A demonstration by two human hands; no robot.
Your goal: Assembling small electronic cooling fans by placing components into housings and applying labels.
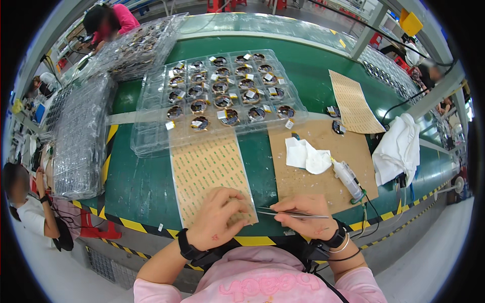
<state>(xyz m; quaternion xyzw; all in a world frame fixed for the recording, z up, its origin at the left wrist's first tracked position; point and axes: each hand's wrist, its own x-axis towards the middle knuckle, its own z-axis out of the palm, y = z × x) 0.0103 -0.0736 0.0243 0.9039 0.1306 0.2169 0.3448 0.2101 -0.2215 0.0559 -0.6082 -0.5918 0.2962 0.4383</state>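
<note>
My left hand rests over the lower part of a tan adhesive sheet with rows of green print. Its fingers are curled inward, and whatever they may hold is hidden. Just right of it, my right hand grips a pair of metal tweezers between thumb and fingers, tips pointing left toward the left hand. Beyond the sheet, a clear plastic tray carries rows of round dark electronic modules with small white tabs. The tray overlaps the sheet's far end.
A brown board at right bears a crumpled white cloth and a dispensing bottle with a cable. Past it lie another tan sheet, loose modules and a white cloth bundle. Stacked trays stand left; people work around.
</note>
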